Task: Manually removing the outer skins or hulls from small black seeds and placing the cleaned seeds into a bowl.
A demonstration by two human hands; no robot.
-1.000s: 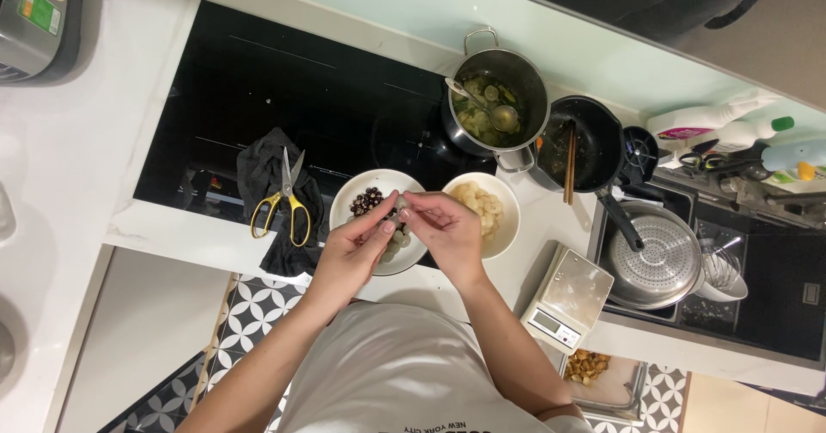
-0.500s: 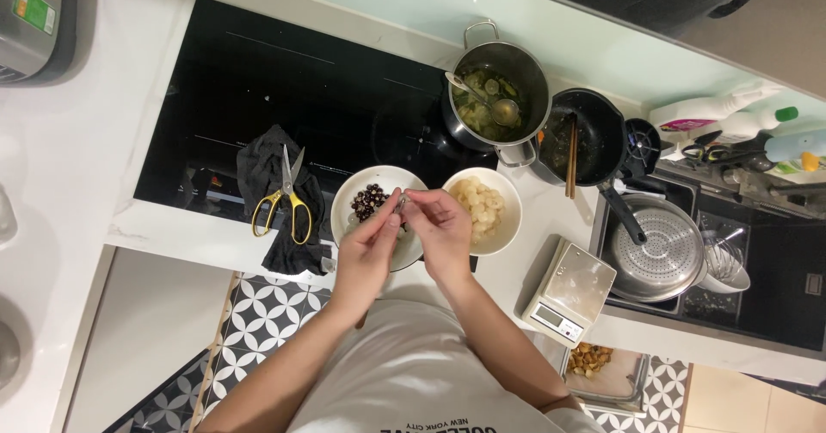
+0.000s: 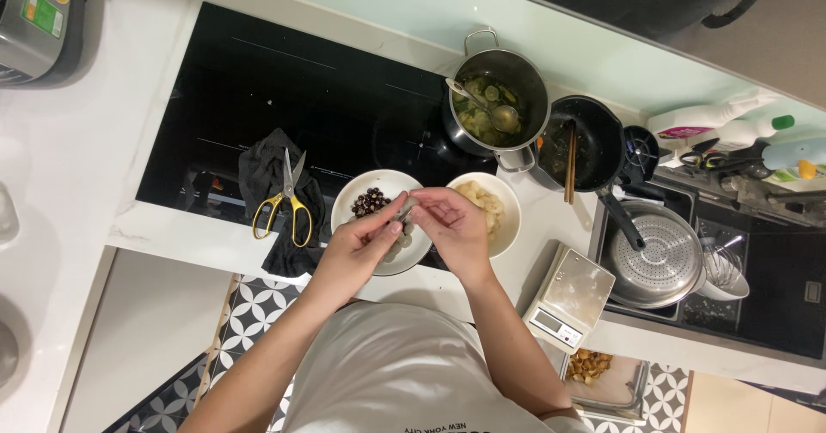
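The small pale fruit [image 3: 404, 215] is pinched in both hands, left hand [image 3: 361, 245] and right hand [image 3: 452, 222], over a white plate [image 3: 366, 190] with some dark seeds [image 3: 372, 201] already out.

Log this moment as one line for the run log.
left hand: pinching small pale piece | right hand: on same piece | below: white plate with dark round bits | right: bowl of pale pieces

Glossy black glass cooktop [image 3: 258, 89], brushed steel pot [image 3: 508, 98] — matt dark cloth [image 3: 262, 171], smooth white plate [image 3: 366, 184].
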